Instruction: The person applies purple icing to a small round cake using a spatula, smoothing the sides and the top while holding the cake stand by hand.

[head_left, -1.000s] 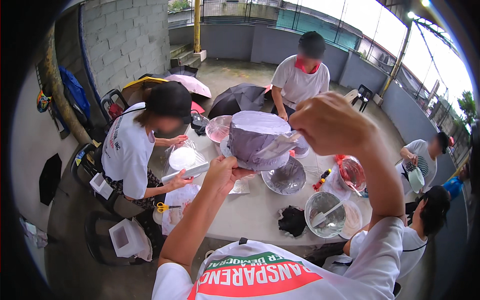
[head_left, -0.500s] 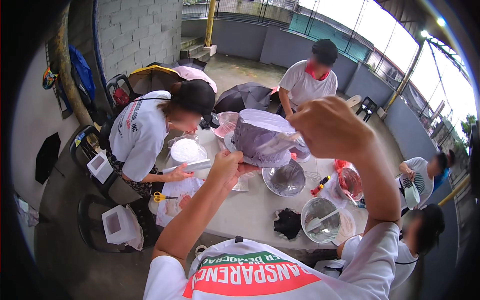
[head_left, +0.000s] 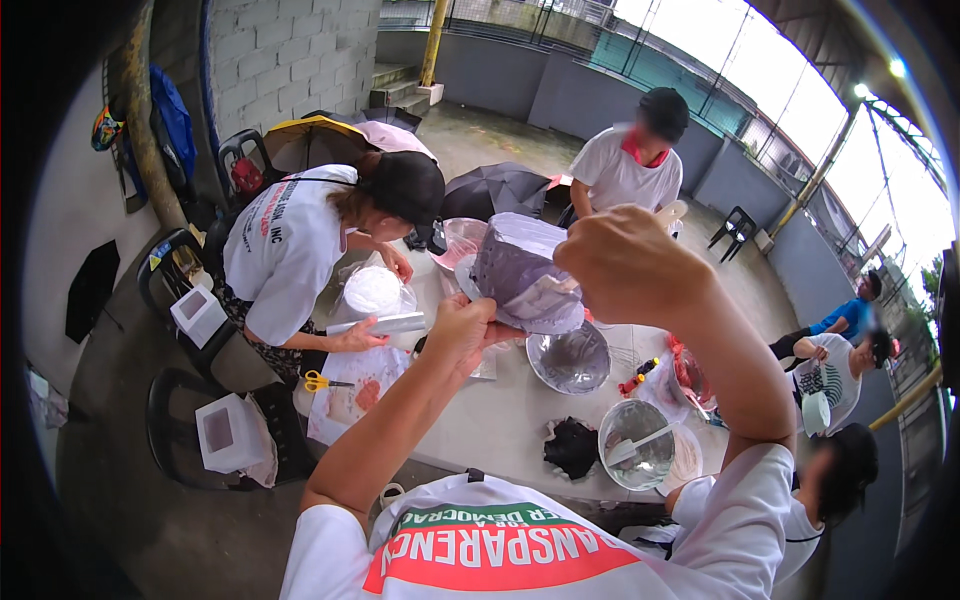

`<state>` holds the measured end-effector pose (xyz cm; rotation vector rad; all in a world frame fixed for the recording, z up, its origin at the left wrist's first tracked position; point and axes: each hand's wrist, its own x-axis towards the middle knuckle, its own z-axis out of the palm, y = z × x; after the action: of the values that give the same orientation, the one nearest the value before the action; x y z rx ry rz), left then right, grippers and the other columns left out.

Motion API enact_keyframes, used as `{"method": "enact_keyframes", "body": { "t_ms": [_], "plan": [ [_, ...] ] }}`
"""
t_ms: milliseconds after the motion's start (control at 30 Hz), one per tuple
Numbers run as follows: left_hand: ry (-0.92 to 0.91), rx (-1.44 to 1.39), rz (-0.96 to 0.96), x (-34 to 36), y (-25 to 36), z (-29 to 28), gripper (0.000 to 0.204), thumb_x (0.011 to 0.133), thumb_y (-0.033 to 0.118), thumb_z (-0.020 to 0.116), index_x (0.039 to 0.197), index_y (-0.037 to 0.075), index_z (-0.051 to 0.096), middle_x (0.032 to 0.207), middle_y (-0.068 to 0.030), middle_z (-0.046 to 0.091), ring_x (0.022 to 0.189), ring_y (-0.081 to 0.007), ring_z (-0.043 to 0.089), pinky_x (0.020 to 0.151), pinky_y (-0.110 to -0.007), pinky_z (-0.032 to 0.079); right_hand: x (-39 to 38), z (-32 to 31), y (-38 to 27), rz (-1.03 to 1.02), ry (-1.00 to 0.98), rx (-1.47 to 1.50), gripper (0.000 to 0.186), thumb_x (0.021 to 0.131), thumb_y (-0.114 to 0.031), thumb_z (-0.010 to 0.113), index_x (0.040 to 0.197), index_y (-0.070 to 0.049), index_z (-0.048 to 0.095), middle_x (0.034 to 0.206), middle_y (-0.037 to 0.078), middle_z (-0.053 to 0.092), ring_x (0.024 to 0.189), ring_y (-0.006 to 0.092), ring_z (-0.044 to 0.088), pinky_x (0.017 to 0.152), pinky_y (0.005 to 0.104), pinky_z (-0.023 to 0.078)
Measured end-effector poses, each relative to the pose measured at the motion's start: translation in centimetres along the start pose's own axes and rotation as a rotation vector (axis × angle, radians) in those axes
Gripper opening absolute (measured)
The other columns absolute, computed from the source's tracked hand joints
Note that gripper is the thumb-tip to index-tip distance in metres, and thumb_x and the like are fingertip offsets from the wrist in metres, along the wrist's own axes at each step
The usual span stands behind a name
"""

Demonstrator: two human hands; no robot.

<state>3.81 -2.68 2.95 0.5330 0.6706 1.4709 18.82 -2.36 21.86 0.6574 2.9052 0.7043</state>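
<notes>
A tall cake with lavender icing (head_left: 515, 262) is held up tilted over the table. Beneath its lower left edge, my left hand (head_left: 470, 328) grips it, the palm partly under the cake and its pale base (head_left: 464, 274). My right hand (head_left: 625, 262) is closed in a fist at the cake's right side. What that hand holds is hidden behind the knuckles; a paler smear of icing shows on the cake beside it. A metal bowl with icing remains (head_left: 568, 357) stands just below the cake.
The table (head_left: 500, 430) carries another bowl with a white spatula (head_left: 645, 440), a black cloth (head_left: 573, 447), yellow scissors (head_left: 318, 381) and small bottles (head_left: 637, 375). At left, a person in a cap (head_left: 300, 235) leans over a white cake (head_left: 372, 291). Another person (head_left: 630, 170) stands opposite.
My right fist has shifted slightly left and down along the cake's side. The person at left has brought a hand over the white cake.
</notes>
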Motion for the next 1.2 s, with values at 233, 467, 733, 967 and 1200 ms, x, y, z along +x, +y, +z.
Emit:
{"method": "enact_keyframes", "body": {
  "t_ms": [233,467,733,967,1200],
  "plan": [
    [-0.006,-0.003,0.029,-0.2,0.5,-0.8,0.028,0.076,-0.006,0.044,0.101,-0.017,0.039,0.098,-0.0266,0.056,0.084,-0.0412,0.064,0.070,-0.051,0.059,-0.3,-2.9,-0.1,0.105,-0.054,-0.048,0.004,0.059,-0.001,0.063,0.063,-0.002,0.062,0.063,0.011,0.059,0.064,0.0265,0.062,0.057,0.0376,0.048],
    [0.076,-0.026,0.022,-0.4,1.1,-0.9,0.030,0.076,-0.006,0.044,0.102,-0.018,0.036,0.101,-0.0295,0.053,0.088,-0.0420,0.063,0.075,-0.053,0.057,-2.3,-0.7,-1.3,0.050,0.169,-0.001,0.005,0.061,-0.004,0.064,0.066,-0.004,0.063,0.068,0.010,0.059,0.071,0.0255,0.062,0.060,0.0366,0.049],
    [0.032,-0.081,-0.010,0.4,1.0,-1.4,0.031,0.075,-0.005,0.041,0.102,-0.020,0.041,0.101,-0.0288,0.055,0.082,-0.0414,0.065,0.071,-0.050,0.059,-4.2,0.6,-1.5,0.094,0.221,0.027,0.007,0.061,-0.004,0.064,0.067,-0.003,0.062,0.070,0.009,0.057,0.074,0.0243,0.061,0.065,0.0365,0.049],
    [0.049,-0.067,0.009,0.6,0.7,-1.0,0.030,0.075,-0.004,0.043,0.101,-0.019,0.042,0.097,-0.0269,0.056,0.080,-0.0404,0.065,0.069,-0.048,0.060,-4.9,1.0,-2.1,0.095,0.171,0.039,0.007,0.062,-0.003,0.063,0.069,-0.003,0.062,0.071,0.009,0.057,0.073,0.0243,0.062,0.065,0.0352,0.050],
    [0.057,-0.062,0.047,0.5,0.5,-0.5,0.030,0.075,-0.006,0.043,0.102,-0.020,0.041,0.097,-0.0266,0.056,0.078,-0.0387,0.066,0.065,-0.046,0.061,-4.6,0.9,-2.6,0.141,0.139,-0.013,0.006,0.063,-0.005,0.063,0.069,-0.003,0.062,0.070,0.009,0.059,0.072,0.0244,0.063,0.061,0.0348,0.050]
  ]
}}
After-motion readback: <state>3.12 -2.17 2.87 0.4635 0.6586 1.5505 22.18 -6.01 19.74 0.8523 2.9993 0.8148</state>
